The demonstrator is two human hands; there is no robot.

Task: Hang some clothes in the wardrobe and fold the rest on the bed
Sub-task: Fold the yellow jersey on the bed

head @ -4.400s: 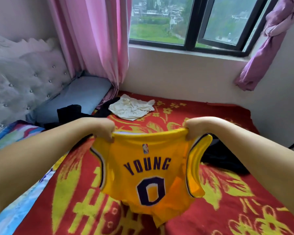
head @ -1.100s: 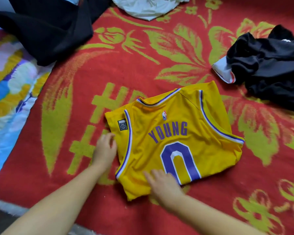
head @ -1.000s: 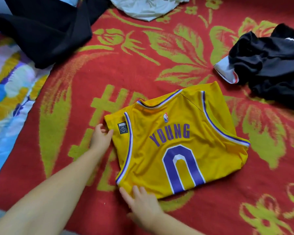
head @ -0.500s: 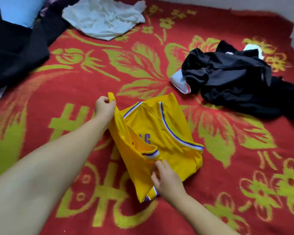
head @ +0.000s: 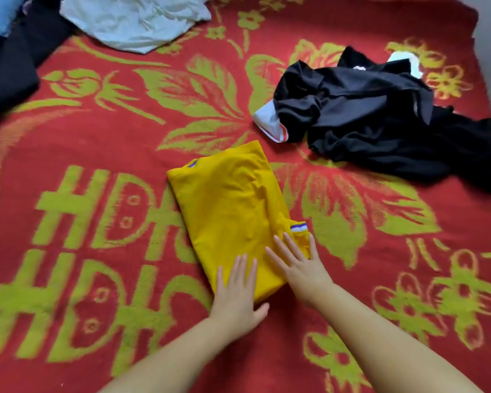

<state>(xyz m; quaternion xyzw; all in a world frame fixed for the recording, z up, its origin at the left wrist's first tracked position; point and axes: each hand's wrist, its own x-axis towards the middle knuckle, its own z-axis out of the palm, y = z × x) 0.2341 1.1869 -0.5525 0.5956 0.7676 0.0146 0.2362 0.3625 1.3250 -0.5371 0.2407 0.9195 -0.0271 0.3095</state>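
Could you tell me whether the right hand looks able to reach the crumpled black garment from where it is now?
Probably yes: the right hand lies flat on the yellow jersey, and only bare red blanket separates it from the black garment.

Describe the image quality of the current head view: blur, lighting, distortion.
Head view: soft, even light, no glare; faint shadows under the left hand and right hand on the yellow jersey. Blanket pattern smears with motion blur, worst at the left edge; wide-angle stretch swells the forearms at the bottom. Black clothes lose fold detail.
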